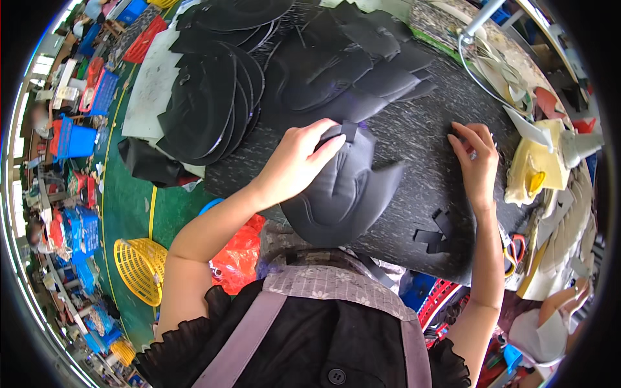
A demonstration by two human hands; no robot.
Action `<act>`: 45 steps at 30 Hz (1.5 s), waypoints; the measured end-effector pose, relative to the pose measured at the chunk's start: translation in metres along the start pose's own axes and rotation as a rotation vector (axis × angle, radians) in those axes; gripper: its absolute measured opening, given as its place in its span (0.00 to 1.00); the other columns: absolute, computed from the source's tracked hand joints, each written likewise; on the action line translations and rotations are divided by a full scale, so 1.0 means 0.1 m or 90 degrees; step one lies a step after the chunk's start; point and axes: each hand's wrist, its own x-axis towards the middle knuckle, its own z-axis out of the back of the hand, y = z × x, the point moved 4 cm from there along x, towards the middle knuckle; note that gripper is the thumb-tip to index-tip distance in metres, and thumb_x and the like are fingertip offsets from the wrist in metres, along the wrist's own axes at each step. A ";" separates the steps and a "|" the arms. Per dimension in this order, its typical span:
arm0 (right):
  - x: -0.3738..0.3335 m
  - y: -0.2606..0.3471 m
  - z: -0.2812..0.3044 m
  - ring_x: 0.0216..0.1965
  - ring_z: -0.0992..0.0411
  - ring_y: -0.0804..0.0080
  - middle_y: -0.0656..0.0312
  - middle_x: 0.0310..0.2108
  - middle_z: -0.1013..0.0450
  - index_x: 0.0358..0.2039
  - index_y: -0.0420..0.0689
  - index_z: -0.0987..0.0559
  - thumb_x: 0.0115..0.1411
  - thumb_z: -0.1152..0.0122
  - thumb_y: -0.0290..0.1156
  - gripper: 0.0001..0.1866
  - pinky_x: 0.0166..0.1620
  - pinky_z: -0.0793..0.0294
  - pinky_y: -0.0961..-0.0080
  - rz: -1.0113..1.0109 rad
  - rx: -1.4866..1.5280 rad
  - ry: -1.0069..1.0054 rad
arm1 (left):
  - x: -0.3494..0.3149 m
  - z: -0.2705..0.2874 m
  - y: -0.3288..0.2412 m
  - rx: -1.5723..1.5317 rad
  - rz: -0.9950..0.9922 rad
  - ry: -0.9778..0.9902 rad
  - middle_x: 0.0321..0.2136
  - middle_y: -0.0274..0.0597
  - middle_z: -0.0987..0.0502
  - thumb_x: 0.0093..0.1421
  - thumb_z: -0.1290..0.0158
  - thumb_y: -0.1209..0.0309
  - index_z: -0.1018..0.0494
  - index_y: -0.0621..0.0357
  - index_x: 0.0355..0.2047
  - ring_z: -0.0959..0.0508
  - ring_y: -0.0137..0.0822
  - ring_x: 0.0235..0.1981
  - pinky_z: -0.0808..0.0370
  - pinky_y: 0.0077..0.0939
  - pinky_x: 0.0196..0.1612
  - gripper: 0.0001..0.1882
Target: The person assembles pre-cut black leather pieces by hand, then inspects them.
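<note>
yellow perforated basket – on green floor | red plastic bag – right of basket | blue plastic crates, far left

Black moulded panel, centre: smooth, matt, synthetic-looking. Counter: speckled, low sheen. Lower left: perforated basket, plastic; red bag, glossy crinkled plastic. Apron, lower centre: matt patterned cloth.

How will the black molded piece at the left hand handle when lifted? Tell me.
The black molded piece probably flexes but keeps some form, since its pressed contours stand out. It seems light: similar stacked pieces show thin edges.
</note>
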 end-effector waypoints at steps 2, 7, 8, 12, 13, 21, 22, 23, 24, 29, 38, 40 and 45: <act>-0.02 0.04 -0.02 0.26 0.30 0.78 0.62 0.27 0.26 0.36 0.39 0.19 0.53 0.37 0.21 0.08 0.32 0.30 0.81 0.017 0.011 -0.004 | 0.00 0.05 0.01 0.021 0.022 -0.008 0.35 0.46 0.22 0.59 0.47 0.73 0.27 0.63 0.40 0.24 0.29 0.35 0.29 0.25 0.39 0.10; -0.23 0.88 -0.06 0.30 0.27 0.75 0.61 0.29 0.25 0.34 0.40 0.18 0.53 0.37 0.20 0.07 0.34 0.28 0.81 -0.077 0.421 0.205 | -0.35 0.04 -0.47 0.217 -0.359 -0.149 0.40 0.48 0.24 0.56 0.45 0.76 0.29 0.65 0.47 0.23 0.42 0.43 0.27 0.33 0.46 0.17; -0.27 1.03 -0.12 0.31 0.27 0.75 0.60 0.30 0.26 0.35 0.40 0.18 0.53 0.37 0.20 0.08 0.34 0.28 0.80 -0.019 0.419 0.221 | -0.39 -0.16 -0.39 -0.025 -0.253 -0.030 0.37 0.45 0.23 0.59 0.47 0.74 0.28 0.65 0.44 0.23 0.38 0.38 0.26 0.30 0.42 0.13; -0.42 1.20 -0.28 0.30 0.28 0.73 0.60 0.32 0.31 0.35 0.41 0.18 0.49 0.36 0.18 0.11 0.31 0.28 0.77 0.132 0.311 0.181 | -0.50 -0.55 -0.16 -0.450 -0.048 0.150 0.30 0.43 0.22 0.66 0.55 0.72 0.29 0.68 0.42 0.21 0.31 0.31 0.23 0.23 0.36 0.11; -0.44 1.21 -0.27 0.29 0.29 0.72 0.60 0.32 0.30 0.35 0.40 0.18 0.47 0.35 0.18 0.12 0.30 0.28 0.77 0.154 0.296 0.163 | -0.51 -0.57 -0.14 -0.451 -0.047 0.149 0.30 0.43 0.22 0.66 0.55 0.72 0.29 0.68 0.42 0.21 0.31 0.31 0.23 0.23 0.36 0.11; -0.55 1.30 -0.21 0.29 0.28 0.68 0.61 0.34 0.28 0.37 0.38 0.20 0.36 0.32 0.26 0.22 0.29 0.27 0.76 0.521 0.064 0.027 | -0.56 -0.60 -0.08 -0.683 0.058 0.219 0.31 0.48 0.22 0.66 0.55 0.72 0.29 0.71 0.44 0.20 0.34 0.32 0.22 0.26 0.37 0.13; -0.48 1.33 -0.20 0.30 0.27 0.67 0.60 0.36 0.27 0.37 0.38 0.20 0.38 0.31 0.26 0.21 0.29 0.26 0.75 0.432 0.160 0.101 | -0.56 -0.60 -0.07 -0.671 0.043 0.205 0.31 0.46 0.22 0.66 0.55 0.71 0.29 0.70 0.44 0.21 0.32 0.32 0.22 0.24 0.37 0.13; -0.44 1.33 -0.24 0.31 0.27 0.66 0.60 0.37 0.27 0.38 0.37 0.20 0.39 0.29 0.26 0.22 0.29 0.26 0.75 0.341 0.253 0.175 | -0.57 -0.61 -0.05 -0.671 0.043 0.200 0.31 0.46 0.22 0.66 0.55 0.71 0.29 0.70 0.44 0.21 0.32 0.32 0.22 0.24 0.37 0.13; -0.49 1.33 -0.24 0.32 0.26 0.65 0.59 0.38 0.27 0.39 0.37 0.21 0.41 0.28 0.26 0.21 0.32 0.24 0.73 0.316 0.255 0.173 | -0.59 -0.62 -0.03 -0.626 0.038 0.169 0.31 0.46 0.22 0.66 0.54 0.72 0.29 0.71 0.43 0.21 0.31 0.33 0.23 0.24 0.38 0.13; -0.50 1.27 -0.23 0.33 0.25 0.67 0.58 0.36 0.26 0.38 0.39 0.19 0.42 0.29 0.22 0.19 0.36 0.24 0.74 0.277 0.302 0.193 | -0.63 -0.65 -0.07 -0.594 -0.012 0.124 0.33 0.45 0.23 0.65 0.52 0.73 0.29 0.72 0.44 0.22 0.29 0.35 0.24 0.22 0.40 0.13; -0.53 1.45 -0.18 0.33 0.24 0.63 0.56 0.35 0.25 0.40 0.38 0.22 0.43 0.32 0.21 0.20 0.33 0.23 0.74 0.386 0.066 0.136 | -0.56 -0.53 -0.09 -0.479 0.008 0.119 0.33 0.44 0.22 0.64 0.52 0.75 0.28 0.71 0.44 0.22 0.28 0.37 0.25 0.21 0.41 0.12; -0.54 1.40 -0.17 0.33 0.23 0.63 0.54 0.35 0.25 0.40 0.38 0.23 0.43 0.33 0.20 0.20 0.33 0.23 0.73 0.371 0.076 0.150 | -0.53 -0.42 -0.12 -0.396 -0.008 0.165 0.36 0.42 0.21 0.64 0.51 0.75 0.26 0.68 0.44 0.23 0.28 0.39 0.26 0.23 0.44 0.11; -0.59 1.20 -0.24 0.32 0.22 0.65 0.54 0.32 0.23 0.37 0.38 0.22 0.52 0.38 0.18 0.10 0.34 0.23 0.76 0.090 0.228 0.215 | -0.09 0.30 -0.07 0.234 -0.238 -0.244 0.26 0.38 0.25 0.48 0.38 0.72 0.26 0.58 0.38 0.26 0.35 0.30 0.28 0.28 0.36 0.15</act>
